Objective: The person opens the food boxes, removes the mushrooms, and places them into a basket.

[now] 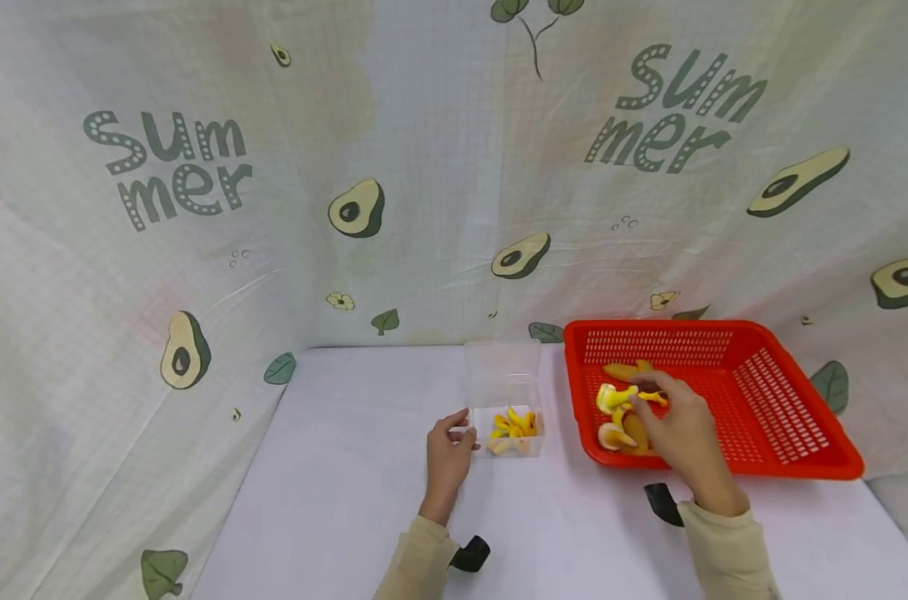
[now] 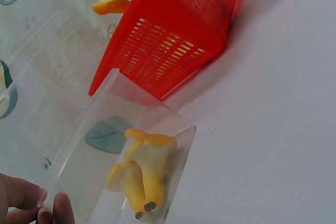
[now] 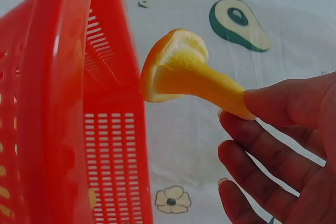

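Observation:
My right hand (image 1: 682, 433) pinches a yellow chanterelle mushroom (image 3: 184, 72) by the end of its stem, thumb on one side and fingertips on the other. The chanterelle's flared cap points away from the hand, above the left part of the red basket (image 1: 739, 408). My left hand (image 1: 448, 454) holds the left edge of a clear plastic box (image 1: 480, 417) between thumb and fingers. Inside the box lie several yellow chanterelles (image 2: 152, 161), and its clear lid (image 1: 502, 360) stands raised at the back.
More mushrooms, including a brownish one (image 1: 619, 372) and a pale-capped one (image 1: 613, 437), lie at the basket's left end. The basket stands right of the box on a white table (image 1: 349, 500). A printed cloth (image 1: 424, 167) hangs behind.

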`<state>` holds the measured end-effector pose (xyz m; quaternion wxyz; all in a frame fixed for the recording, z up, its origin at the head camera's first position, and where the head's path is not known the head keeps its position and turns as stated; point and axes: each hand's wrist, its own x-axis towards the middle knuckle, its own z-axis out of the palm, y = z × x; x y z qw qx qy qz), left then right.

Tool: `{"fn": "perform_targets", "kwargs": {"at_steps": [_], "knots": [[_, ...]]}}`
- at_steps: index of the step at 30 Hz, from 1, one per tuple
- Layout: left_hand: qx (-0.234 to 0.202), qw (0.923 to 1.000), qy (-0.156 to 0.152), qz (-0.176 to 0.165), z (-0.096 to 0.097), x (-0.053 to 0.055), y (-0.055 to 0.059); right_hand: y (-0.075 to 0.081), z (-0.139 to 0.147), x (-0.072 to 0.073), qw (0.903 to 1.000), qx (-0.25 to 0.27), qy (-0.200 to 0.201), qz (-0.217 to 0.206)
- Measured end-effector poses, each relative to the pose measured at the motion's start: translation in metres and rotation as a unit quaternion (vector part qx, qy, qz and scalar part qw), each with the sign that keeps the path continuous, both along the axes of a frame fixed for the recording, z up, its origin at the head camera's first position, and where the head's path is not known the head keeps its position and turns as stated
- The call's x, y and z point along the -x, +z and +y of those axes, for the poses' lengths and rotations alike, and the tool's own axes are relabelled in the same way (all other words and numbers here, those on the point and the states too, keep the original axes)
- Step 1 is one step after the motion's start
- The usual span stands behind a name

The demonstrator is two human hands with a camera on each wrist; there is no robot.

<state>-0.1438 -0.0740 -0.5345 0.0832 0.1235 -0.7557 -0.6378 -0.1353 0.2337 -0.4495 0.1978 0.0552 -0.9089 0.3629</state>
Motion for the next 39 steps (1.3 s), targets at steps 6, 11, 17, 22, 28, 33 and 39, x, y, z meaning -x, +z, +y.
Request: {"fn": "perform_targets", "kwargs": {"at_steps": [6,11,17,22,28,33,39], "knots": [[0.0,1.0,-0.001,0.0,0.0,0.001,0.0,-0.003,0.008,0.004,0.9995,-0.014,-0.012,-0.026],[-0.003,1.0,-0.001,-0.003,0.0,0.001,0.0,-0.006,0.01,0.005,0.9973,-0.035,-0.006,-0.064],[-0.001,1.0,-0.004,0.002,0.0,0.002,0.003,-0.005,-0.003,0.005,0.9963,-0.035,0.014,-0.078],[0.002,1.0,-0.004,-0.006,0.0,0.001,0.003,-0.007,-0.023,0.005,0.9965,-0.033,0.044,-0.063],[0.0,0.9999,-0.006,-0.008,0.0,0.001,0.002,-0.013,-0.05,0.009,0.9946,-0.052,0.077,-0.046],[0.004,0.9999,-0.009,-0.008,-0.001,-0.001,0.002,-0.018,-0.07,0.011,0.9903,-0.076,0.105,-0.051],[-0.001,0.9999,-0.014,-0.003,-0.002,-0.003,0.002,-0.026,-0.088,0.019,0.9846,-0.087,0.143,-0.051]]}}
